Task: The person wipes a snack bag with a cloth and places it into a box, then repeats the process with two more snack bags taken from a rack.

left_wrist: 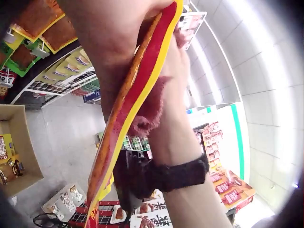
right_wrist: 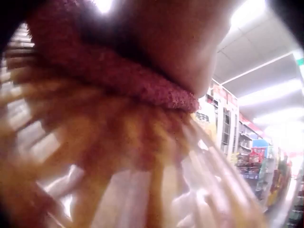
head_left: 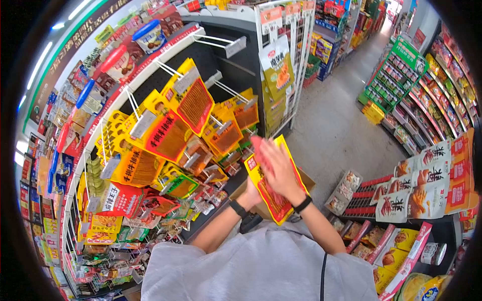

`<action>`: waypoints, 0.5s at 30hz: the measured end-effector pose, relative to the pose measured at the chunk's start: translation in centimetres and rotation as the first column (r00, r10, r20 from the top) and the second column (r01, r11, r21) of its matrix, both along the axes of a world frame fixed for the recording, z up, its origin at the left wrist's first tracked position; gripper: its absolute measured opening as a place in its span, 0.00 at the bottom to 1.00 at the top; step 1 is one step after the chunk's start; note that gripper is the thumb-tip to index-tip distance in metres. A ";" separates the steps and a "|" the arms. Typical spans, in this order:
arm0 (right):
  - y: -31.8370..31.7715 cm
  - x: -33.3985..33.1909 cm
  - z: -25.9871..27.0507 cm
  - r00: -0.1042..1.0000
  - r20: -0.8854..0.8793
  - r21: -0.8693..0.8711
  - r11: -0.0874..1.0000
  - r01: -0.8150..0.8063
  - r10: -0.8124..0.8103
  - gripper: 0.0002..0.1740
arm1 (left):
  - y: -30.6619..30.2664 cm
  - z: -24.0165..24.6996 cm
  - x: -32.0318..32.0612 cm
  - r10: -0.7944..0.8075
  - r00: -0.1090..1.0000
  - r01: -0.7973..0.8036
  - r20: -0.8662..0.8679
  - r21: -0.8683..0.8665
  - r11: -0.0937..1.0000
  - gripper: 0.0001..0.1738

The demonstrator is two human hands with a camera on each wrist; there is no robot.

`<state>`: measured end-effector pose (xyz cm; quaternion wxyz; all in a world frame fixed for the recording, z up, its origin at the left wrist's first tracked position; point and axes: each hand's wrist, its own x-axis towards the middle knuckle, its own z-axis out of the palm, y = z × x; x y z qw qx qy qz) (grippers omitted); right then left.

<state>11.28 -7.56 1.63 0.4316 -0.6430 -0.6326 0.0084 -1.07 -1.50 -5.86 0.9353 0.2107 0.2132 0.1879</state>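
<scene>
A yellow-and-red snack packet (head_left: 278, 208) with a clear window is held tilted in front of the chest. My left hand (head_left: 249, 194) grips it from its left side and underneath; the palm (left_wrist: 109, 38) is close in the left wrist view. Across the packet's front lies my right hand (head_left: 281, 173), fingers straight and together, pressing a pink cloth (head_left: 256, 144) on it. The bunched cloth (left_wrist: 153, 111) shows beneath that hand in the left wrist view. In the right wrist view the cloth (right_wrist: 118, 78) touches the shiny packet (right_wrist: 118, 156). The left fingertips are mostly hidden.
Hooks on the left rack hold hanging snack packets (head_left: 165, 133). Below the hands stands an open cardboard box (left_wrist: 28, 152) with packets inside. White-and-orange packets (head_left: 427, 183) lie on the right-hand shelf. A green display rack (head_left: 394, 75) stands across the grey aisle floor (head_left: 331, 110).
</scene>
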 end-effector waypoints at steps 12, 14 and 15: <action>-0.2 -2.7 -2.0 0.997 -0.063 -0.031 0.998 -0.052 0.050 0.32 | 0.4 -1.8 0.1 0.211 0.977 -0.211 0.014 0.024 0.977 0.37; 0.6 0.3 -2.6 0.994 0.031 -0.060 0.993 0.105 -0.103 0.31 | 1.0 -1.4 -0.6 0.087 0.985 -0.081 0.146 -0.044 0.996 0.40; 0.7 1.2 -2.7 0.975 0.115 -0.054 0.979 0.197 -0.190 0.29 | 1.0 -1.4 -1.0 0.100 0.990 -0.098 0.097 -0.026 0.995 0.41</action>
